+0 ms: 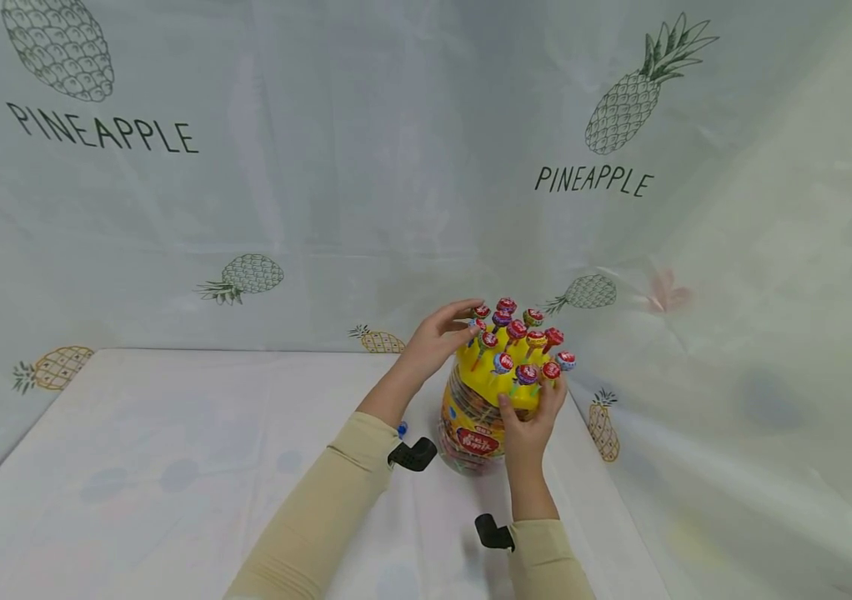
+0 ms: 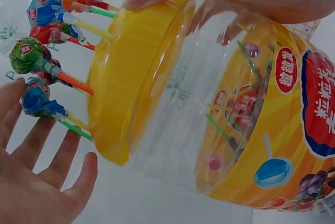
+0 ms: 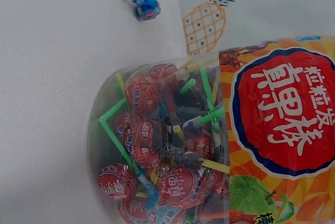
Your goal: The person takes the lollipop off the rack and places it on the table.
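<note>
A clear plastic candy jar (image 1: 471,442) with a yellow printed label stands on the table, lollipops inside it. Many wrapped lollipops (image 1: 516,331) stick up by their sticks from its yellow lid (image 2: 137,51). My right hand (image 1: 531,425) grips the lid at its near edge, the thumb on the front and the fingers round the right side. At the left of the lid is my left hand (image 1: 437,337), fingers spread and nearly straight. In the left wrist view one of its fingertips meets a blue-wrapped lollipop (image 2: 35,98).
A loose blue lollipop (image 3: 148,8) with a yellow stick lies on the table left of the jar. The white-covered table (image 1: 193,467) spreads out to the left. A pineapple-print curtain (image 1: 396,167) hangs behind and along the right side.
</note>
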Motion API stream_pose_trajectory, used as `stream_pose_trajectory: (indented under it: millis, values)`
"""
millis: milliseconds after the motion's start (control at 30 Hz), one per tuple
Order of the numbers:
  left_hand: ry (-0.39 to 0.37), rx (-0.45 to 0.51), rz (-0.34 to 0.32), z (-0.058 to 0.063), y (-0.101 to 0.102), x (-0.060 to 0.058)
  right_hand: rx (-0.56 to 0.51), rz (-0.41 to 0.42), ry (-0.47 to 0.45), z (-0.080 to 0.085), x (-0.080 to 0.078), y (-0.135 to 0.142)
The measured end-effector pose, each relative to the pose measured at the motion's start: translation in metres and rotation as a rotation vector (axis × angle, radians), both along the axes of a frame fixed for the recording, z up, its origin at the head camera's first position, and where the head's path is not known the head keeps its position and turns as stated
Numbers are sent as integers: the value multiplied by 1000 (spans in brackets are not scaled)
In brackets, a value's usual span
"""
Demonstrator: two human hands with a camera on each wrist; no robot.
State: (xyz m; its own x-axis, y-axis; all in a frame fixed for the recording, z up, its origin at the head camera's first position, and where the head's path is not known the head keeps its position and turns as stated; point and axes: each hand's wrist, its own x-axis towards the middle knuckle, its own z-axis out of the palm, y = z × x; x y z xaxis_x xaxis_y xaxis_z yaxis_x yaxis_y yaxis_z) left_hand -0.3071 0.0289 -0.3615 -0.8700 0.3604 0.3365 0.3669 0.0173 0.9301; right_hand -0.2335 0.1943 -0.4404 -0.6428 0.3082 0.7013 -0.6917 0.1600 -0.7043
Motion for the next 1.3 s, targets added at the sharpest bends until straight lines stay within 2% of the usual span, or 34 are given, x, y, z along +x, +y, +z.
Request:
stream_pose_trajectory:
  millis: [200,567,800,1100,1300]
  values:
    - [-3,4,-4,1,1,-1,-2,3,9,-1,-2,1]
    - [-30,23,-8,2,2,-2,-30,5,-41,-1,-1,1]
    - [-60,61,-14,3,1,-2,-34,1,-22,-22,-17,11]
    - [-45,106,-4,12,0,-1,-44,3,-54,-3,-3,1]
    - [-42,196,39,9,-5,-4,-41,1,-39,1,0,-1]
